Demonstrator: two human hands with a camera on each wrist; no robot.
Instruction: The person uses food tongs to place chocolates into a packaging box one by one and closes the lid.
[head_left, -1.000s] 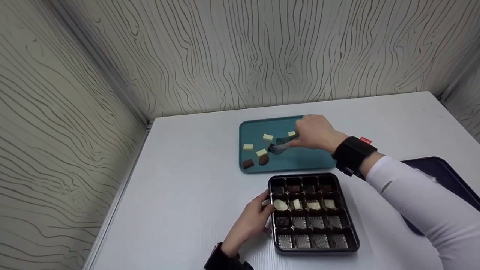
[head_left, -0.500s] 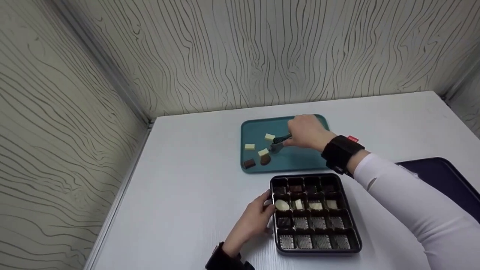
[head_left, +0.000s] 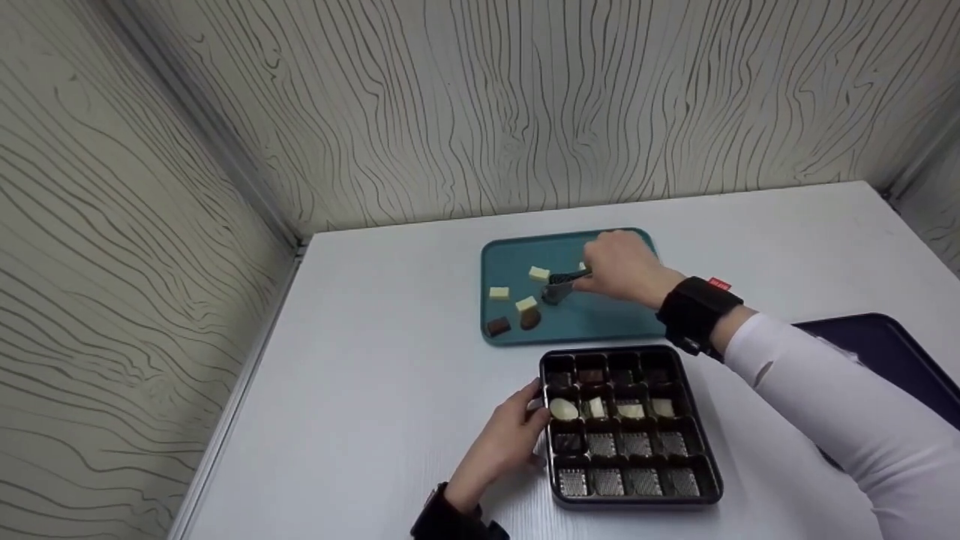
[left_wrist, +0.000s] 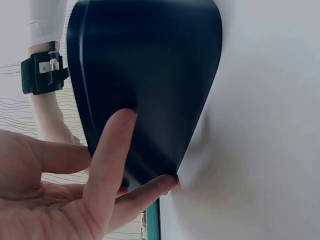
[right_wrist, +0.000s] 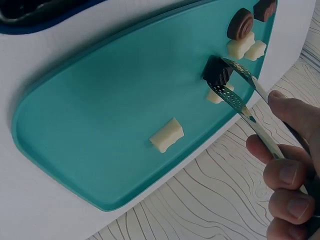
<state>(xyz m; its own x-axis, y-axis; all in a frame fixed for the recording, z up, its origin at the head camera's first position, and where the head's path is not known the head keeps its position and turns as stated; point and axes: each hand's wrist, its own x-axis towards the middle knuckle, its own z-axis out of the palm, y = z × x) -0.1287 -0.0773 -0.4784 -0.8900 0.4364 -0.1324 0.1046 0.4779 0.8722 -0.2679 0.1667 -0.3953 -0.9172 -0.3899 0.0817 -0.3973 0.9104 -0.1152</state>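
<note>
My right hand (head_left: 622, 262) holds metal tongs (right_wrist: 250, 117) with perforated tips over the teal tray (head_left: 592, 322). In the right wrist view, the tips lie on either side of a dark square chocolate (right_wrist: 218, 71) with a ridged top. White chocolates (right_wrist: 168, 135), a round brown chocolate (right_wrist: 241, 24) and a brown block (head_left: 498, 326) lie around it on the tray. My left hand (head_left: 506, 442) rests against the left side of the black divided box (head_left: 634, 501). Its extended fingers (left_wrist: 112, 150) touch the smooth outer wall.
Dark chocolates (head_left: 591, 376) fill the box's back row, white ones (head_left: 564, 409) the second. One dark piece (head_left: 568, 443) sits in the third row. A dark blue tray (head_left: 870, 337) lies at the right, partly under my right sleeve (head_left: 840, 412). A patterned wall (head_left: 480, 112) stands behind the table.
My right hand and the tongs shift left, then slightly back right, over the teal tray. The tong arms draw closer together around the dark chocolate. My left hand stays at the box.
</note>
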